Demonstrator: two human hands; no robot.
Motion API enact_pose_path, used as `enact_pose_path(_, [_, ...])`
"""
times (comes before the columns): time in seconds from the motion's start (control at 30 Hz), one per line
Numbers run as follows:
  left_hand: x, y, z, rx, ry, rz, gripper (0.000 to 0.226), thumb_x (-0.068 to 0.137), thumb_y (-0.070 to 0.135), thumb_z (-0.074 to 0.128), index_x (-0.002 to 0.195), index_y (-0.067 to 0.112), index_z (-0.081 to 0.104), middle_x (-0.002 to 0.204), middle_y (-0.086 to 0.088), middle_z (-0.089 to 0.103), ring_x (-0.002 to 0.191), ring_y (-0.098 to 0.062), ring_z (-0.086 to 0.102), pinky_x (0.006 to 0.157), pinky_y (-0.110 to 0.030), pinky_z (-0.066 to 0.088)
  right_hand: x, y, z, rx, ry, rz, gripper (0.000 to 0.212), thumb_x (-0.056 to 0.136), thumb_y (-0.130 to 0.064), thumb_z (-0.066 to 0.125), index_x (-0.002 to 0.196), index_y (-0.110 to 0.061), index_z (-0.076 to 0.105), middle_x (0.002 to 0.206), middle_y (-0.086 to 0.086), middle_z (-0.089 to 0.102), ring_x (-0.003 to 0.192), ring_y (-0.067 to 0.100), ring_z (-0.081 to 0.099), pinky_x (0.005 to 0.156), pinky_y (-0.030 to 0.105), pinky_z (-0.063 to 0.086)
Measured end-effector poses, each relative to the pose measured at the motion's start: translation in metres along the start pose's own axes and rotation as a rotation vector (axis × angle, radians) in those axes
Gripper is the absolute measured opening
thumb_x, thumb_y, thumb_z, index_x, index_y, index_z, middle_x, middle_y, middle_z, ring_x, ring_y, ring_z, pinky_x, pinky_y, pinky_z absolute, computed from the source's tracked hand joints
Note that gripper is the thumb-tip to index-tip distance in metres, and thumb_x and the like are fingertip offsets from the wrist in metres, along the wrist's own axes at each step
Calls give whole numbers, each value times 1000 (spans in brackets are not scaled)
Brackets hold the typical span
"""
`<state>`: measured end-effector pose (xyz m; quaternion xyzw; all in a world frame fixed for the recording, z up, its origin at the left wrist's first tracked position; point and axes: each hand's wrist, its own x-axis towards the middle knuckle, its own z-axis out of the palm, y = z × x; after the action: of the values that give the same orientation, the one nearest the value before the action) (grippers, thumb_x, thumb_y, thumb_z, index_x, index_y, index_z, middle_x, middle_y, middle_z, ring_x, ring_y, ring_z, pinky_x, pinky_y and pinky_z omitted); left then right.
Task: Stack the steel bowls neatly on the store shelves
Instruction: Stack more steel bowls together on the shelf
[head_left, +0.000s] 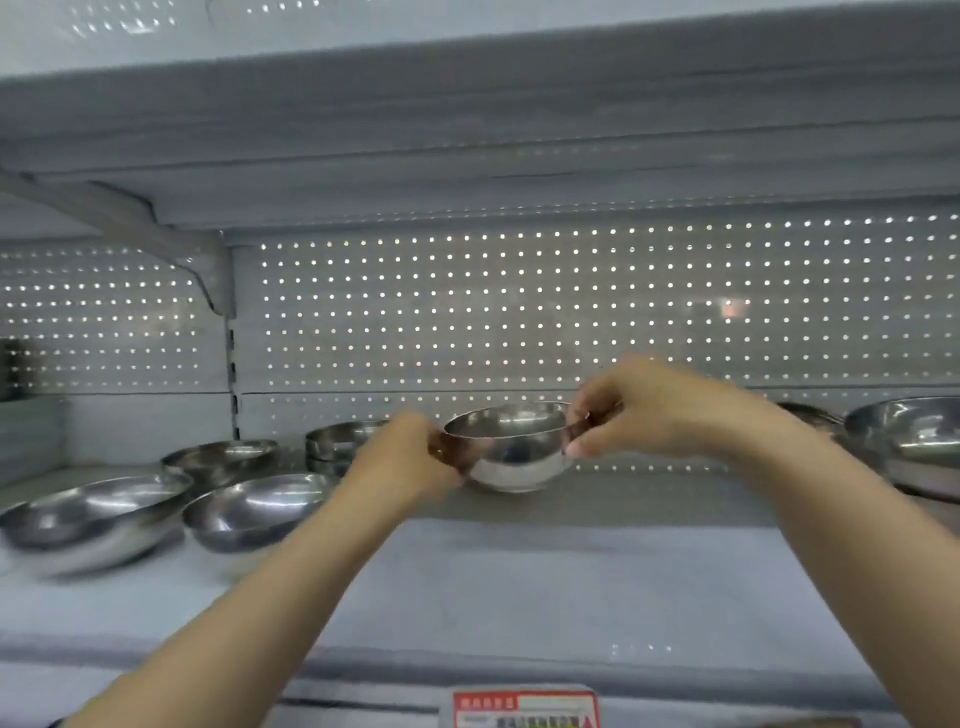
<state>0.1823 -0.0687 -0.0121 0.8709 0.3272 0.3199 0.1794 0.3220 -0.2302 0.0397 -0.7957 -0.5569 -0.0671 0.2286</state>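
Item: steel bowl (511, 449), upright, pinched at opposite rims by left hand (415, 462) and right hand (639, 410), at mid-shelf (571, 582). Handling: keep level; likely destination the bowl stack (337, 441) just left; lower squarely, centred.

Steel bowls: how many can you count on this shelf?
At least 7: one held, three singles left, one stack behind, two right; stacked ones uncounted.

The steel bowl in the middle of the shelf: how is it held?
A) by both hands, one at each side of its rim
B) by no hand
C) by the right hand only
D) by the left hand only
A: the left hand and the right hand each take a grip on opposite sides of the bowl.
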Motion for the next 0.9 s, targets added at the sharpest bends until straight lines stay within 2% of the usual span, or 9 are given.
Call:
enact_pose_path(0.1, [-15, -17, 1, 171, 59, 7, 27, 84, 33, 57, 78, 8, 68, 80, -7, 70, 83, -28, 65, 67, -31, 47, -3, -13, 19, 60, -33, -5, 12, 71, -31, 78, 75, -24, 68, 79, -10, 66, 81, 11, 62, 77, 30, 49])
enact_pose_path(0.23, [-18, -35, 4, 248, 84, 16, 24, 88, 30, 54, 73, 12, 58, 82, -9, 66, 80, -28, 60, 64, -29, 39, -5, -23, 40, 115, -35, 37, 14, 72, -29, 78, 75, -23, 66, 85, -6, 69, 83, 11, 63, 73, 27, 48])
enact_pose_path(0.37, [-15, -43, 3, 127, -50, -48, 9, 82, 18, 59, 75, 13, 64, 79, -6, 65, 74, -22, 55, 65, -24, 40, -11, -25, 51, 161, -52, 97, 15, 73, -29, 77, 71, -21, 65, 70, -9, 62, 64, 7, 54, 58, 20, 40])
enact_pose_path(0.47, [-19, -46, 1, 47, -118, -79, 7, 78, 15, 61, 74, 17, 66, 78, -4, 64, 76, -21, 55, 66, -22, 40, -16, -25, 59, 228, -79, 140, 15, 73, -27, 78, 76, -16, 69, 74, -4, 65, 67, 10, 55, 66, 24, 43])
enact_pose_path(0.57, [-31, -47, -1, 25, -122, -68, 9, 80, 20, 61, 84, 15, 67, 78, -3, 62, 75, -22, 56, 64, -24, 40, -20, -25, 67, 262, -76, 162, 16, 73, -25, 79, 78, -14, 70, 78, 2, 68, 70, 11, 56, 70, 26, 45])
enact_pose_path(0.67, [-48, -48, -10, 87, -41, 4, 6, 83, 16, 57, 81, 13, 62, 74, -1, 61, 82, -23, 61, 64, -27, 42, -25, -27, 73, 272, -43, 158, 14, 75, -24, 77, 84, -15, 71, 89, 7, 71, 77, 12, 61, 75, 28, 49])
enact_pose_path(0.77, [-72, -40, -20, 181, 111, 112, 11, 85, 21, 58, 79, 29, 52, 83, 6, 61, 88, -14, 58, 72, -25, 44, -37, -29, 69, 221, -2, 169, 24, 76, -29, 76, 98, -26, 68, 103, -3, 65, 94, 10, 62, 87, 29, 52])
enact_pose_path(0.83, [-83, -22, -23, 76, 145, 204, 20, 82, 23, 61, 76, 38, 50, 83, 10, 63, 85, -8, 60, 80, -24, 49, -52, -24, 51, 189, 73, 179, 30, 76, -31, 76, 102, -33, 63, 107, -7, 60, 96, 5, 59, 88, 27, 51])
enact_pose_path(0.9, [-88, 6, -19, -112, 57, 286, 21, 77, 20, 68, 78, 40, 60, 77, 12, 64, 78, -3, 63, 81, -24, 52, -72, -14, 21, 140, 152, 192, 30, 76, -29, 76, 102, -35, 62, 107, -9, 61, 94, 1, 59, 86, 28, 53])
